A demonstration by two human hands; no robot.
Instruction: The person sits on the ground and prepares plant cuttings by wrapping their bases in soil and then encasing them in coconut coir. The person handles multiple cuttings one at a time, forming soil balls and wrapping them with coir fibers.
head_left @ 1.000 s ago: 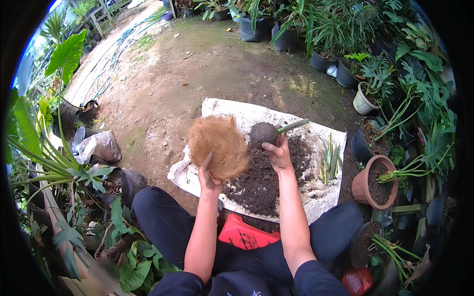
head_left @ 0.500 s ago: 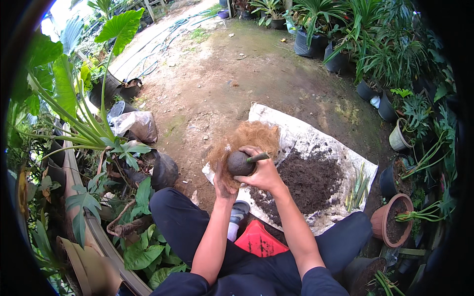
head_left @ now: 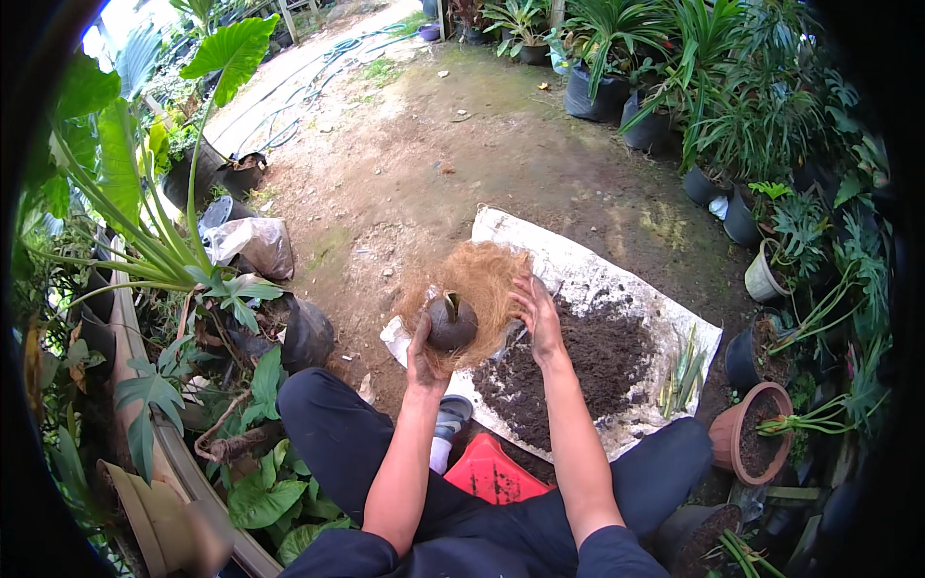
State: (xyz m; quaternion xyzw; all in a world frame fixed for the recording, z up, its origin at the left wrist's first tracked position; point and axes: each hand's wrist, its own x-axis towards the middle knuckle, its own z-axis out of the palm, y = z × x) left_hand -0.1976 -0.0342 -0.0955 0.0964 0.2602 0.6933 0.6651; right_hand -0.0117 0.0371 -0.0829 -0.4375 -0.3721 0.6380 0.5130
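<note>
My left hand (head_left: 424, 358) is closed around the near left side of a round, dark soil ball (head_left: 453, 329). A short green stem cutting (head_left: 452, 302) sticks up from the ball's top. Beneath and behind the ball spreads a mat of loose brown coconut fibre (head_left: 487, 275), which fans out to the right. My right hand (head_left: 541, 323) is apart from the ball, its fingers spread beside the right edge of the fibre; whether they touch it, I cannot tell.
On the ground lies a white sheet (head_left: 617, 275) with a heap of dark soil (head_left: 597, 356) and several green cuttings (head_left: 684, 376) at its right. A red plastic stool (head_left: 496, 472) is between my legs. Potted plants line both sides, including a terracotta pot (head_left: 753, 433).
My right hand has let go of the ball and stem and moved right, opening its fingers. The ball has shifted slightly left, and its stem now points more upward.
</note>
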